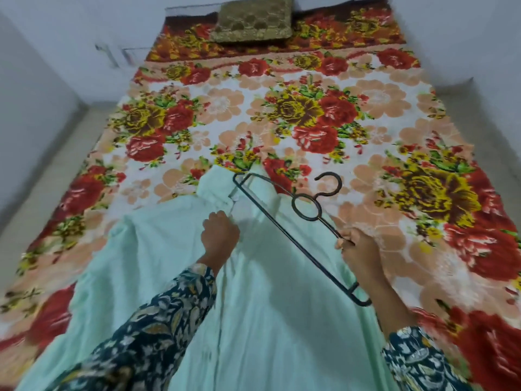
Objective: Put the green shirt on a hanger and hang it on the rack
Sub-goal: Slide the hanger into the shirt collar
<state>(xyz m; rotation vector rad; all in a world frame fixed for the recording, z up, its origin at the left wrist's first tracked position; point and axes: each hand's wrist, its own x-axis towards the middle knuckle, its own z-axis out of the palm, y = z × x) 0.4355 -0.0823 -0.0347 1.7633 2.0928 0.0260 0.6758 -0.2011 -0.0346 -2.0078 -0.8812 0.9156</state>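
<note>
A: Where is the green shirt?

B: It lies spread flat on the floral bedspread, filling the lower middle of the view, from about 6 o'clock up to the centre. Its collar points toward 12 o'clock.

A: And the hanger?

B: A dark metal one, lying aslant over the shirt's upper right part. One end sits by the collar at roughly 11 o'clock from the picture's centre, the other end runs down toward 4 o'clock. Its hook curls out over the bedspread at about 1 o'clock.

A: What are the hands doing?

B: The right hand is closed around the hanger's bar, fingers curled about the wire partway along its lower half. The left hand is drawn into a loose fist, knuckles up, its fingertips bunched on the shirt fabric just below the collar. Whether it truly pinches the cloth or merely presses it, I cannot tell.

A: Any containers about?

B: None that I can make out. At 12 o'clock a gold-brown cushion rests on the far end of the bed. Both forearms wear dark, leaf-patterned sleeves. The edges of the view are blurred.
</note>
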